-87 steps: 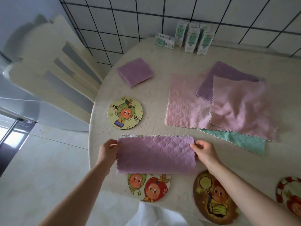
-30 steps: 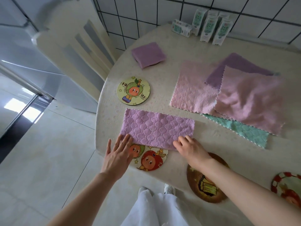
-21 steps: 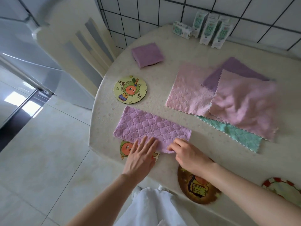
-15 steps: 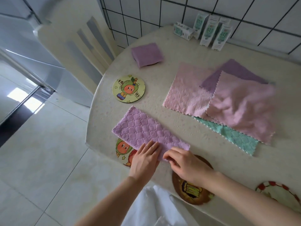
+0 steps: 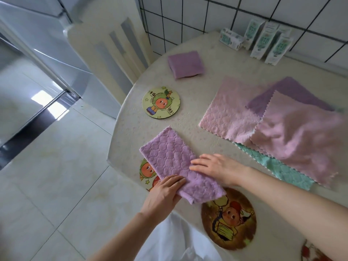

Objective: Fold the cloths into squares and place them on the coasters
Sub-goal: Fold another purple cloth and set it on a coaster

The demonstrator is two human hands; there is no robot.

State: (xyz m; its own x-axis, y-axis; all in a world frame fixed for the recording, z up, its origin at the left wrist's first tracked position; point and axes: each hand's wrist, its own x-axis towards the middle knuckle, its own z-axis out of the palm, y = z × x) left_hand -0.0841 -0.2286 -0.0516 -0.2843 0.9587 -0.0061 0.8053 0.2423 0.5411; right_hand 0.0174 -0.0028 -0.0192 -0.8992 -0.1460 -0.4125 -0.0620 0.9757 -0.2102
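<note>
A purple quilted cloth (image 5: 169,155), folded into a long strip, lies slanted at the table's near edge over a cartoon coaster (image 5: 146,173). My left hand (image 5: 165,191) grips the strip's near end by its edge. My right hand (image 5: 216,167) rests flat, fingers apart, beside the strip's right side, fingertips touching it. A folded purple square (image 5: 185,64) sits on a coaster at the back. A green cartoon coaster (image 5: 161,102) lies bare, and a brown coaster (image 5: 228,219) lies near me. A red coaster (image 5: 312,251) shows at the lower right.
Unfolded cloths lie in a pile at right: pink (image 5: 227,110), purple (image 5: 290,95), a second pink (image 5: 301,130), teal (image 5: 278,170). Several small cartons (image 5: 267,42) stand by the tiled wall. A cream chair (image 5: 111,46) stands left of the table (image 5: 207,87).
The strip has turned from lying across to slanting toward me. My left hand moved from the strip's left end to its near end; my right hand slid to the middle.
</note>
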